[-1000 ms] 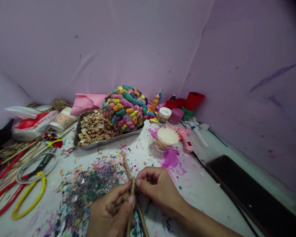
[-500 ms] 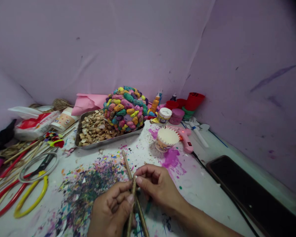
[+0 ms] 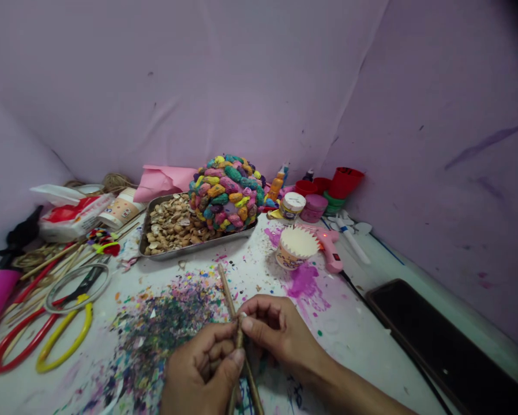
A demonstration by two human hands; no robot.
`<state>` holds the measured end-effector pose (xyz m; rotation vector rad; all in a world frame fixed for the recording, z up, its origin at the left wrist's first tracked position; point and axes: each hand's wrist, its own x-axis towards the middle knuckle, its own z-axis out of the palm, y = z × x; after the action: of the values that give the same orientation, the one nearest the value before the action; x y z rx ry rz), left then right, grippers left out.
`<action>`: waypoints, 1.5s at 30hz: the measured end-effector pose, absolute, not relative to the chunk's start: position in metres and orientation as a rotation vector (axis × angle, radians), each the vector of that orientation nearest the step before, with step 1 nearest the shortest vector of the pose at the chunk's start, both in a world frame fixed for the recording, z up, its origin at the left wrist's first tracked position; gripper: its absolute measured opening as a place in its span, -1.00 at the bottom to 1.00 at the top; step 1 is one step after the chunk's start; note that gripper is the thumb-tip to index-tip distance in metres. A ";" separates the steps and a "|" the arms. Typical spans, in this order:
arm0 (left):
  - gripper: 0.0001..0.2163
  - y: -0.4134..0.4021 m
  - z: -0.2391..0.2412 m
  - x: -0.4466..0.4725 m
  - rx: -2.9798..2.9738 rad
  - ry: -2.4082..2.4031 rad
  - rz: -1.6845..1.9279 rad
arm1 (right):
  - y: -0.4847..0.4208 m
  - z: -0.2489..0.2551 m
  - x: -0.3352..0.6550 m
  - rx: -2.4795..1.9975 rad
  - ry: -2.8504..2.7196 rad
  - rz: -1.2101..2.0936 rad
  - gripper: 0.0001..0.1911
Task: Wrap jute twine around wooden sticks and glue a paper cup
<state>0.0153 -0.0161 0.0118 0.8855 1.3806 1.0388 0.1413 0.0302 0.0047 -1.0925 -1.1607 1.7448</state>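
Note:
My left hand [image 3: 201, 369] is closed, thumb and fingers around a thin gold-brown stick [image 3: 239, 337] at the lower middle. At that stick's upper end, the thumb and index finger of my right hand [image 3: 282, 334] pinch together, with a tiny whitish bit showing at the tips. A second gold-brown stick [image 3: 226, 288] crosses behind the first, its far end pointing toward the tray; I cannot tell whether the two are joined. Under my hands the white table is speckled with coloured flakes [image 3: 168, 317].
A metal tray [image 3: 185, 252] bears peanut shells [image 3: 168, 225] and a ball of painted shells [image 3: 226, 193]. Right of centre are a zigzag-edged paper cup [image 3: 291, 256], a pink glue gun [image 3: 330, 253] and a phone [image 3: 440, 346]. Scissors [image 3: 64, 340] lie left, beneath a tape ring [image 3: 51, 294].
The whole view has shifted slightly, so everything appears a little farther right and lower. Both hands keep nearly the same hold on the stick.

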 end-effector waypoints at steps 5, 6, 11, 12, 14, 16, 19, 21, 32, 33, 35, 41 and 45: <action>-0.70 -0.012 0.008 0.014 0.818 1.263 1.069 | 0.026 -0.002 0.142 -0.998 -1.074 1.822 -0.61; -0.69 -0.011 0.008 0.013 0.795 1.207 1.073 | 0.026 -0.003 0.142 -0.951 -1.042 1.845 -0.65; -0.70 -0.010 0.008 0.007 0.802 1.065 0.905 | 0.026 -0.007 0.143 -0.806 -0.935 1.921 -0.72; -0.69 -0.010 0.009 0.006 0.846 1.072 0.862 | 0.025 -0.007 0.142 -0.812 -0.954 1.917 -0.72; -0.70 -0.010 0.012 0.005 0.951 1.106 0.844 | 0.025 -0.007 0.141 -0.841 -0.982 1.889 -0.67; -0.73 -0.009 0.016 0.004 1.033 1.176 0.899 | 0.023 -0.008 0.140 -0.866 -0.967 1.841 -0.64; -0.78 -0.006 0.023 0.005 1.047 1.332 0.954 | 0.021 -0.010 0.138 -0.957 -0.953 1.737 -0.72; -0.79 -0.005 0.024 0.005 1.021 1.388 0.942 | 0.020 -0.010 0.137 -1.054 -1.004 1.696 -0.71; -0.82 -0.012 0.007 0.013 1.023 1.331 1.161 | 0.019 -0.005 0.136 -1.190 -1.063 1.701 -0.62; -0.85 -0.012 0.007 0.014 1.042 1.362 1.179 | 0.019 -0.005 0.136 -1.192 -1.061 1.700 -0.62; -0.87 -0.012 0.007 0.015 1.091 1.419 1.188 | 0.020 -0.003 0.136 -1.201 -1.068 1.697 -0.60; -0.88 -0.013 0.007 0.018 1.208 1.518 1.155 | 0.022 0.004 0.135 -1.227 -1.084 1.716 -0.60; -0.89 -0.014 0.006 0.019 1.188 1.521 1.147 | 0.023 0.007 0.135 -1.232 -1.078 1.714 -0.68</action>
<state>0.0194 -0.0138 0.0057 1.1876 1.5205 1.1475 0.1348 0.0231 0.0070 -1.2324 -1.0779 1.7139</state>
